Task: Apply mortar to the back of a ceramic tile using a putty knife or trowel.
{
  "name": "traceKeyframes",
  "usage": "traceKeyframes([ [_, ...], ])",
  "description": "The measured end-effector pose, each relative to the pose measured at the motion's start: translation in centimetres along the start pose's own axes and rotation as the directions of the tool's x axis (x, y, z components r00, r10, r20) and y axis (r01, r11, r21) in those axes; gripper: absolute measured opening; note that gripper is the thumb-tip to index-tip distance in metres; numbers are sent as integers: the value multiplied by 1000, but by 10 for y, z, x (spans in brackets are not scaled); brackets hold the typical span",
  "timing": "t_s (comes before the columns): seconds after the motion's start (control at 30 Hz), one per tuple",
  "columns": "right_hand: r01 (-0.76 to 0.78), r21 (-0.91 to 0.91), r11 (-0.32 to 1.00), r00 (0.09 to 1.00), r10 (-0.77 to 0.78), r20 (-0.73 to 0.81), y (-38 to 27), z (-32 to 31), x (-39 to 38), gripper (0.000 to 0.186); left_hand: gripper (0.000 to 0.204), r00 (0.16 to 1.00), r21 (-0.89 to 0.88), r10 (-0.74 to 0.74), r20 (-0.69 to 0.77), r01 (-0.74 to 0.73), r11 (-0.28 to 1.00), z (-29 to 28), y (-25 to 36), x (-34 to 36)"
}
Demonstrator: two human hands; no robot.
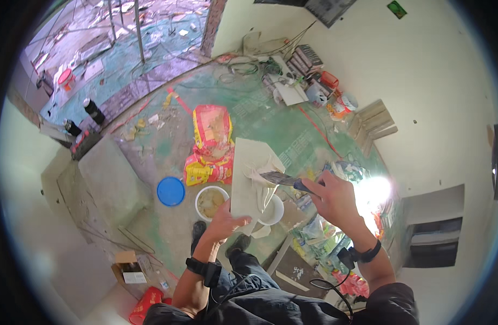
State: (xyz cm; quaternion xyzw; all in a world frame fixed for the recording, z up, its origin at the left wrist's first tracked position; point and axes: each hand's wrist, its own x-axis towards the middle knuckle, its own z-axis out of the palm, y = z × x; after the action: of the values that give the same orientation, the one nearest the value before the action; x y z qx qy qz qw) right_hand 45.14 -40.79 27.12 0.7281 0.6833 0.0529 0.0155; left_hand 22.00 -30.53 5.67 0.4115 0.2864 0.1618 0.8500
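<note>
The board [242, 189] is positioned between the left hand [225, 222] and the right hand [334, 198] — the scraper [284, 179] lies over its face. The right bucket [280, 212] stands partly behind the board; the left bucket [197, 204] stands left of it — between the lid [171, 192] and the board, with a sack [212, 129] beyond.

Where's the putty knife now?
Head view, just right of centre: the putty knife is in the right hand, over the pale board that the left hand holds.

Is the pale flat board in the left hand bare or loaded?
Loaded: creamy white paste visibly lies on the pale flat board.
</note>
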Motion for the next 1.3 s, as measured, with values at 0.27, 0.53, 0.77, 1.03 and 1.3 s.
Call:
traceKeyframes([
  [0.27,-43,-109,993,998,38,-40,16,-62,-19,33,70,993,29,-2,117,-2,1000,39,31,-4],
  [0.53,-64,-74,995,990,54,-133,24,-93,-46,32,74,969,-169,104,225,-66,983,82,65,-20],
  [0.77,-88,-91,992,972,66,-227,30,-113,-62,31,70,956,-127,128,263,-98,987,97,88,-27],
  [1.03,-99,-77,992,959,75,-275,28,-140,-64,34,68,957,-112,160,243,-136,984,107,104,-31],
  [1.3,-143,-26,989,937,126,-326,29,-143,-84,34,63,968,-72,153,196,-142,987,117,112,-51],
])
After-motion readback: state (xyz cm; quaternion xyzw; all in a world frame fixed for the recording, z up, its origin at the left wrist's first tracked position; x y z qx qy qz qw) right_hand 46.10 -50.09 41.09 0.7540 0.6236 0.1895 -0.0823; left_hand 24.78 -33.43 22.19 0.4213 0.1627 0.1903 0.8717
